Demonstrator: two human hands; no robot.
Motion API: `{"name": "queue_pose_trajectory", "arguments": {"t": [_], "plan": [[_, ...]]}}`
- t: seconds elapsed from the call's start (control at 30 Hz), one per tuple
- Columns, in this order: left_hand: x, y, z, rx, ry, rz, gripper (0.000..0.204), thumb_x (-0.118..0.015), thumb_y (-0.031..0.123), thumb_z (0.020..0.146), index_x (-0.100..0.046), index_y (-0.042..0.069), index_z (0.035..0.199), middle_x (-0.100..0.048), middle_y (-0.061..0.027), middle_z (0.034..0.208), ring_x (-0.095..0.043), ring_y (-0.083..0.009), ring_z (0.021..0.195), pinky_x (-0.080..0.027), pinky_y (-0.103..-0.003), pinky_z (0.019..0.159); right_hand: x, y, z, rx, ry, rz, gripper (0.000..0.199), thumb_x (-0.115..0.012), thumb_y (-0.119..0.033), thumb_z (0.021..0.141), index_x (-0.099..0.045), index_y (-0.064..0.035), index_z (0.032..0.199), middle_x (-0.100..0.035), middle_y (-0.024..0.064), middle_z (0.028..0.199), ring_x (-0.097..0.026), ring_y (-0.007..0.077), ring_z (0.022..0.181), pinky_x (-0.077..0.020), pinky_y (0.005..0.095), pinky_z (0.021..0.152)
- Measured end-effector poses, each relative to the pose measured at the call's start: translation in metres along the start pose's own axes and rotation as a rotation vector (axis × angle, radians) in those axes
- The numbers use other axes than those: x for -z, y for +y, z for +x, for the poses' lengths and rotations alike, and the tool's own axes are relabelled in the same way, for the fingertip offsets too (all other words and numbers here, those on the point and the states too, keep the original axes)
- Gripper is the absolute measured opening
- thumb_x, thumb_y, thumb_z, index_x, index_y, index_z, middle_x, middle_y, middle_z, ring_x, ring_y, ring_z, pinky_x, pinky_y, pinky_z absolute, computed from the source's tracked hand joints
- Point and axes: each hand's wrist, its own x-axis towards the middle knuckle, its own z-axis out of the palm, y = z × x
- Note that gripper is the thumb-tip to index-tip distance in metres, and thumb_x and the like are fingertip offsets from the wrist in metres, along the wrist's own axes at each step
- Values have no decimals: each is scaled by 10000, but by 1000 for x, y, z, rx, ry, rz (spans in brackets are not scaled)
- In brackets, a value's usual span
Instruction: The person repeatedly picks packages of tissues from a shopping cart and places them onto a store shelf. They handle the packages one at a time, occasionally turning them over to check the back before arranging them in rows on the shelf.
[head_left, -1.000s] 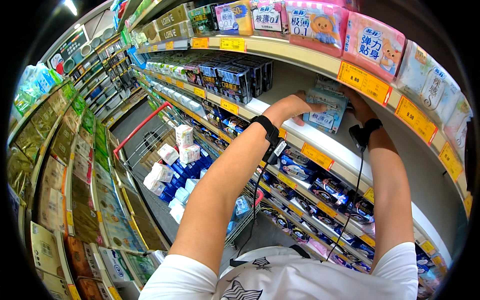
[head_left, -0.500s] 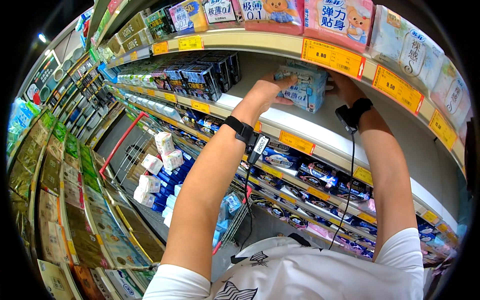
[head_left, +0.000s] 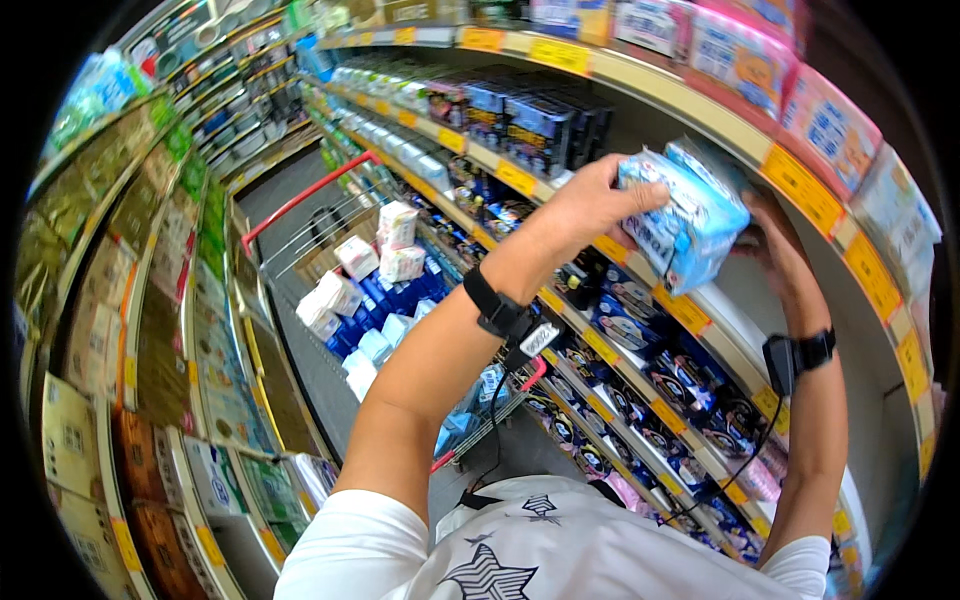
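Note:
My left hand [head_left: 605, 205] is closed around a bundle of light-blue soft packs of sanitary pads [head_left: 685, 215], thumb on top. The bundle is tilted and held in the air in front of the upper shelf; at least two packs seem to be pressed together in it. My right hand [head_left: 775, 240] is at the bundle's right end, its fingers apart and somewhat blurred. Whether its fingertips touch the packs is hard to see. Both wrists wear black straps with small devices and cables.
A red-handled shopping cart [head_left: 310, 205] stands on the left, loaded with white, dark-blue and light-blue packs. Dark boxes [head_left: 540, 130] fill part of the shelf ahead. Pink packs [head_left: 740, 60] line the shelf above. Another stocked shelf [head_left: 150, 330] runs along the left.
The light-blue packs have come off the shelf, out toward me and to the right in view, tilting. My right hand's fingers have loosened. The view has turned, so the cart appears farther right.

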Motion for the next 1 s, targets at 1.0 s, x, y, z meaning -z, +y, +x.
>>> {"name": "queue_pose_trajectory", "arguments": {"t": [1.0], "plan": [[115, -244, -376, 805, 609, 191, 663, -666, 458, 938, -543, -64, 1328, -628, -175, 1245, -596, -237, 1111, -487, -348, 929, -308, 217, -60, -247, -748, -297, 680, -684, -435, 895, -483, -1, 1378, -638, 136, 1136, -645, 218, 941, -543, 333, 764]]}}
